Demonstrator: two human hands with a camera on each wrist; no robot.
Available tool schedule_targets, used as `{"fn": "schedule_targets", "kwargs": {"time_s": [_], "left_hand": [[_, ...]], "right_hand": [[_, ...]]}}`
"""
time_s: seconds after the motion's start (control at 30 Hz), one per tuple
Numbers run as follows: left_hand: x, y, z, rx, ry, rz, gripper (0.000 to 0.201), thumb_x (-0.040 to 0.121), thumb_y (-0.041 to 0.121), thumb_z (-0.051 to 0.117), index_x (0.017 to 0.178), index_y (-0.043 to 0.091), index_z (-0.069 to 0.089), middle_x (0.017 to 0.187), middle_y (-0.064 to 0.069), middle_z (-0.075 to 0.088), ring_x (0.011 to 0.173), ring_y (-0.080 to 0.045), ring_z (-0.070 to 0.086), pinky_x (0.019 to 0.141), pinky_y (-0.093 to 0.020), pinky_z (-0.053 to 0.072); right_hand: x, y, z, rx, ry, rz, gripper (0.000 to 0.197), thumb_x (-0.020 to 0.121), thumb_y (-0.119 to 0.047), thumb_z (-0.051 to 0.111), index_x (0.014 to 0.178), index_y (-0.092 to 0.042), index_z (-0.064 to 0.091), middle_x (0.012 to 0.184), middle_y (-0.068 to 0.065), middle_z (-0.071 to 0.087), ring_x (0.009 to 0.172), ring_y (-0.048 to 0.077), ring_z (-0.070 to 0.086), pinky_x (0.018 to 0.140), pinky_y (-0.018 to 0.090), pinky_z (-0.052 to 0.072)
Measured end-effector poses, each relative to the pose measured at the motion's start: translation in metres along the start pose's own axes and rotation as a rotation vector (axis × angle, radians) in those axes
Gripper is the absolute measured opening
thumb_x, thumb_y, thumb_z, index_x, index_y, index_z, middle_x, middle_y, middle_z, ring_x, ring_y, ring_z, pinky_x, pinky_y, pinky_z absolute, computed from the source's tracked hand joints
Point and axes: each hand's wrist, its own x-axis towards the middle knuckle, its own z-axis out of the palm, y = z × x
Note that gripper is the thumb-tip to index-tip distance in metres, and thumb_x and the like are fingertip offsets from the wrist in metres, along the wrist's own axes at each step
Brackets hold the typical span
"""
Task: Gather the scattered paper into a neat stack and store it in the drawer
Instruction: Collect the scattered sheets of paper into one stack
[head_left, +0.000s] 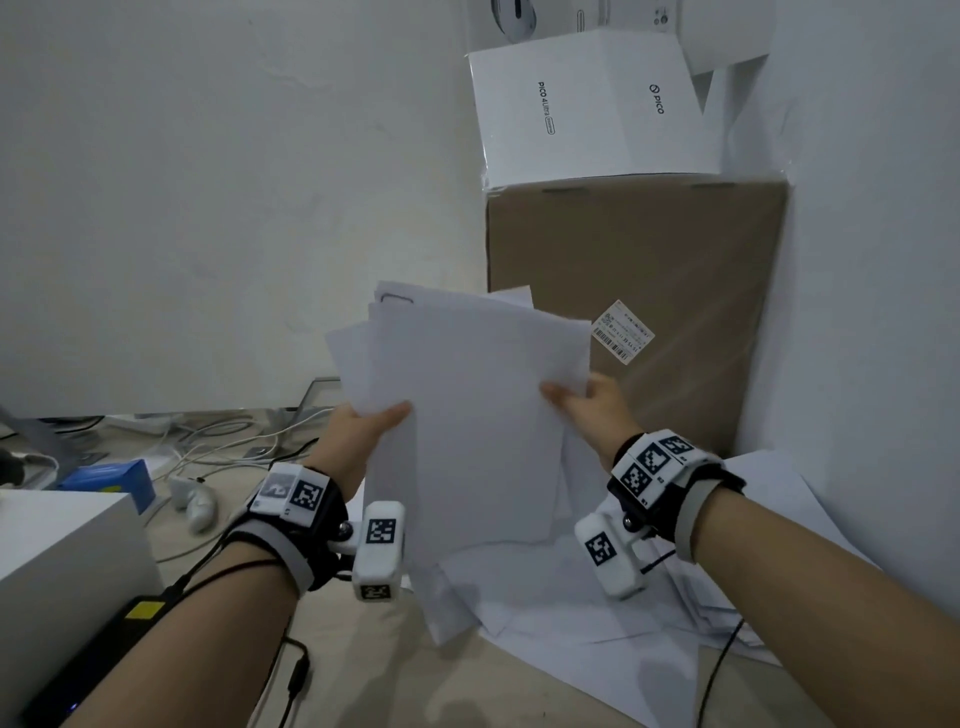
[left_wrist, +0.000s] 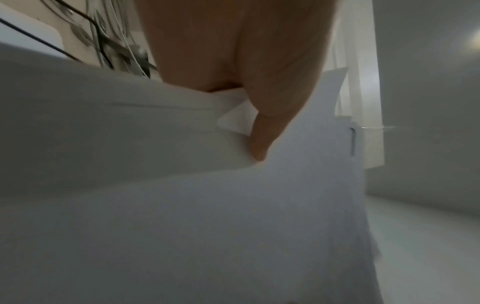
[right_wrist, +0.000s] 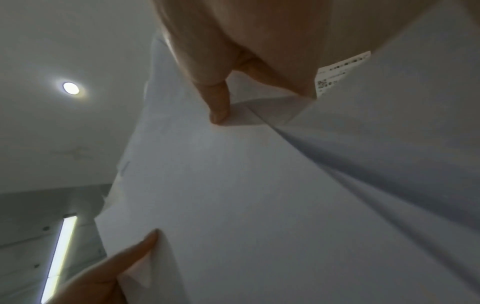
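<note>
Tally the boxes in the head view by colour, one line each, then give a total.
White boxes: 3, the PICO box, another behind it and one at the left edge
Brown cardboard boxes: 1
Blue boxes: 1
Total: 5

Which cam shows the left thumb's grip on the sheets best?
Left wrist view: the left hand's thumb fills the frame, pressed onto the held sheets beside a bent corner. Head view shows both hands gripping the uneven bundle, thumb small. Right wrist view shows the left thumb only at the lower edge, on the paper.
</note>
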Motion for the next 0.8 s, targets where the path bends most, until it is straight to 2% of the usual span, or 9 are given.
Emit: {"fn": "schedule_targets", "kwargs": {"time_s": [0.07,0.13,0.2,0.27,0.37,0.53,0.6,0.67,0.8], "left_hand": [[-0.002,-0.005,0.006,0.036,0.02,0.047,0.023,0.085,0.003,0.068,0.107,0.009,0.064,0.096,-0.007,0.07,0.084,-0.023,0.067,0.07,-0.03,0.054],[-0.008,-0.017,0.008,0.082,0.004,0.065,0.035,0.081,0.008,0.073,0.115,0.01,0.063,0.1,-0.005,0.072,0.088,-0.021,0.069,0.069,-0.029,0.055],[-0.014,-0.029,0.01,0.144,0.011,0.08,0.037,0.082,0.012,0.073,0.117,0.011,0.061,0.103,-0.003,0.071,0.092,-0.022,0.068,0.074,-0.033,0.055],[-0.018,-0.035,0.011,0.168,0.051,0.112,0.031,0.086,0.011,0.069,0.115,0.013,0.06,0.1,0.0,0.069,0.091,-0.02,0.066,0.073,-0.032,0.053],[-0.02,-0.037,0.01,0.166,0.088,0.138,0.03,0.087,0.012,0.068,0.115,0.014,0.059,0.096,0.005,0.067,0.086,-0.014,0.064,0.068,-0.026,0.05],[-0.018,-0.017,0.008,0.166,0.099,0.199,0.022,0.086,0.013,0.069,0.107,0.013,0.062,0.091,0.005,0.068,0.081,-0.015,0.066,0.063,-0.023,0.052],[-0.016,-0.003,0.008,0.142,0.073,0.248,0.018,0.084,0.011,0.07,0.098,0.02,0.063,0.09,0.008,0.069,0.076,-0.006,0.069,0.061,-0.018,0.054],[-0.014,0.003,0.005,0.099,0.042,0.228,0.02,0.083,0.009,0.07,0.096,0.022,0.064,0.093,0.008,0.071,0.075,-0.001,0.07,0.063,-0.016,0.055],[-0.019,-0.029,-0.002,0.105,-0.04,-0.031,0.028,0.084,0.005,0.068,0.112,0.004,0.064,0.106,-0.01,0.071,0.08,-0.014,0.071,0.068,-0.024,0.058]], "right_hand": [[0.001,0.001,0.003,-0.033,-0.012,0.015,0.017,0.09,-0.019,0.064,0.104,-0.011,0.064,0.092,-0.002,0.069,0.083,0.014,0.067,0.078,0.028,0.056],[-0.004,0.009,0.006,-0.086,-0.1,0.078,0.024,0.089,-0.026,0.065,0.109,-0.013,0.063,0.102,0.001,0.071,0.094,0.019,0.068,0.088,0.038,0.055],[-0.011,0.018,0.009,-0.084,-0.137,0.113,0.018,0.087,-0.018,0.068,0.104,-0.018,0.064,0.104,0.003,0.07,0.095,0.02,0.067,0.091,0.039,0.053],[-0.017,0.022,0.012,-0.066,-0.089,0.114,0.013,0.086,-0.007,0.067,0.096,-0.016,0.063,0.102,0.008,0.068,0.091,0.022,0.066,0.089,0.038,0.052],[-0.021,0.026,0.016,-0.02,-0.019,0.127,0.017,0.087,-0.007,0.065,0.105,-0.004,0.063,0.104,0.016,0.067,0.088,0.027,0.066,0.078,0.035,0.055],[-0.018,0.008,0.016,-0.024,-0.013,0.046,0.014,0.09,-0.011,0.063,0.104,-0.012,0.064,0.091,0.003,0.069,0.079,0.016,0.067,0.067,0.024,0.057],[-0.013,-0.007,0.014,0.003,0.002,-0.024,0.014,0.09,-0.009,0.062,0.103,-0.013,0.065,0.088,-0.001,0.069,0.074,0.011,0.067,0.062,0.02,0.057],[-0.009,-0.018,0.012,0.047,0.003,-0.053,0.013,0.09,-0.008,0.063,0.102,-0.012,0.066,0.091,0.0,0.069,0.077,0.014,0.068,0.073,0.028,0.059],[-0.008,0.006,0.007,-0.058,-0.067,0.062,0.014,0.089,-0.022,0.065,0.102,-0.017,0.065,0.106,0.005,0.071,0.098,0.023,0.068,0.093,0.045,0.052]]}}
